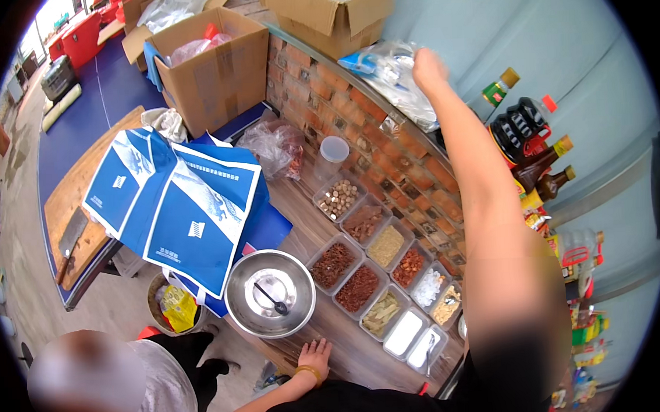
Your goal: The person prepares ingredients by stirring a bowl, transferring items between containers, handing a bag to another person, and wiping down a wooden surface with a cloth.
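My right hand (430, 72) reaches far out to the ledge on top of a brick wall, its fingers curled at the edge of a crumpled clear plastic bag (399, 73) with a blue part. The hand is slightly blurred. My left hand (315, 357) rests palm down on the wood-grain table (350, 343), holding nothing, with a yellow band at the wrist. Just beyond it stands a stainless steel bowl (237, 290) with a black spoon (272, 299) inside. To its right, clear plastic containers hold dried spices, among them red dried pieces (357, 287), dried leaves (381, 314) and white lumps (428, 287).
Blue printed bags (197, 212) lie beside the bowl. A cleaver (73, 239) is on a wooden cutting board (99, 161). Cardboard boxes (219, 73) stand behind. Sauce bottles (543, 161) line the ledge at right. Another person (163, 373) is at lower left, near a bucket (159, 313).
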A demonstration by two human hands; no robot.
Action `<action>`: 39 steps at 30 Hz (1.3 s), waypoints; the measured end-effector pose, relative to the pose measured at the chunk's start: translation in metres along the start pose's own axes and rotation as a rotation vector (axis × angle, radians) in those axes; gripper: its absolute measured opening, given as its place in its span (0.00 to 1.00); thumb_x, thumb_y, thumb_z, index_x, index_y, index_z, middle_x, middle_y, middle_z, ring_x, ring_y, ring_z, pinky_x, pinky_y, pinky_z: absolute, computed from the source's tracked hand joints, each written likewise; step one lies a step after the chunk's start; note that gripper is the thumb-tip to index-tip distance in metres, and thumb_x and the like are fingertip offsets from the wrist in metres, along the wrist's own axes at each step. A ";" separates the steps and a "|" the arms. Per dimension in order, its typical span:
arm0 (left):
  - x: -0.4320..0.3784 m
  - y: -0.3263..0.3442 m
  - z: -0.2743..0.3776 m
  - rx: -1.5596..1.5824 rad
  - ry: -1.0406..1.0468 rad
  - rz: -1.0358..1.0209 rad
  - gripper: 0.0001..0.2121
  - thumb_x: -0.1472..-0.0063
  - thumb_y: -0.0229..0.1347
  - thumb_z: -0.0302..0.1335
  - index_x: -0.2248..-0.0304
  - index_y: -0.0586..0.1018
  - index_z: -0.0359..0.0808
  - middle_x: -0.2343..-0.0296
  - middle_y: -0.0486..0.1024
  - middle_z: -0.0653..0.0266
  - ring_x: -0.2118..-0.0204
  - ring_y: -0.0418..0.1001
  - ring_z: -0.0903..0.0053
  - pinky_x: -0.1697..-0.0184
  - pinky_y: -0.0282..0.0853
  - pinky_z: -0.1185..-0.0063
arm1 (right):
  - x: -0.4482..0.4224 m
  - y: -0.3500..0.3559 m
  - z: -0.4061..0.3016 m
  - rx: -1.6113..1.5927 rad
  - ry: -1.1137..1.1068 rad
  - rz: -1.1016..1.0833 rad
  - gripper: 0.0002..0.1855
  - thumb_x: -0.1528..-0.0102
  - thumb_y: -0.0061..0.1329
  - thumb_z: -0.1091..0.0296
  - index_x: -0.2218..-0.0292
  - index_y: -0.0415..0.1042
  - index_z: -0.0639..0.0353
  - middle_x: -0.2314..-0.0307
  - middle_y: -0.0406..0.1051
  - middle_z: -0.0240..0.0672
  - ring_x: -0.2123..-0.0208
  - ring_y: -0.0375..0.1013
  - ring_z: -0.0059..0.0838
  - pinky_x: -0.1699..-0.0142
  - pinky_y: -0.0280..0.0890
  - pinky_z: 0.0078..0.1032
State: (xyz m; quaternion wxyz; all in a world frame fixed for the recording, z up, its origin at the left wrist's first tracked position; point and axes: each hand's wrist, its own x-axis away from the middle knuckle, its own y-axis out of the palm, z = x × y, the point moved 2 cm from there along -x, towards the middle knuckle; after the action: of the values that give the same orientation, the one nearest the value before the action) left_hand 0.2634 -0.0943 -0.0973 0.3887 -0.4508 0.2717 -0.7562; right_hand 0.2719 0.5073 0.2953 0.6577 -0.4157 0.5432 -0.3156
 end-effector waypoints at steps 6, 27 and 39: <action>-0.003 0.003 -0.001 -0.006 -0.001 0.000 0.34 0.49 0.54 0.37 0.44 0.55 0.39 0.43 0.51 0.59 0.42 0.51 0.64 0.41 0.45 0.66 | -0.005 0.008 0.019 0.320 0.025 -0.126 0.13 0.49 0.38 0.68 0.65 0.75 0.55 0.65 0.73 0.40 0.61 0.73 0.38 0.60 0.67 0.33; -0.002 0.012 -0.005 0.056 0.019 0.050 0.34 0.50 0.55 0.37 0.45 0.56 0.38 0.43 0.50 0.59 0.42 0.50 0.65 0.41 0.45 0.65 | -0.069 -0.023 0.036 -1.532 0.832 0.309 0.04 0.55 0.47 0.86 0.73 0.68 0.74 0.73 0.71 0.48 0.74 0.73 0.33 0.78 0.64 0.22; -0.002 0.011 -0.002 0.060 0.015 0.074 0.33 0.49 0.54 0.36 0.45 0.57 0.38 0.43 0.50 0.59 0.41 0.48 0.65 0.41 0.44 0.65 | -0.067 -0.036 0.067 -2.026 0.347 0.274 0.05 0.49 0.50 0.75 0.69 0.68 0.60 0.74 0.70 0.32 0.75 0.68 0.23 0.74 0.59 0.16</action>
State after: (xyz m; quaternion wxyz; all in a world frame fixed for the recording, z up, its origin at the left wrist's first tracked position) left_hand 0.2655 -0.0991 -0.1076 0.4278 -0.4230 0.2683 -0.7524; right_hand 0.3244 0.5626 0.3617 -0.0575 -0.6574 0.6838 0.3112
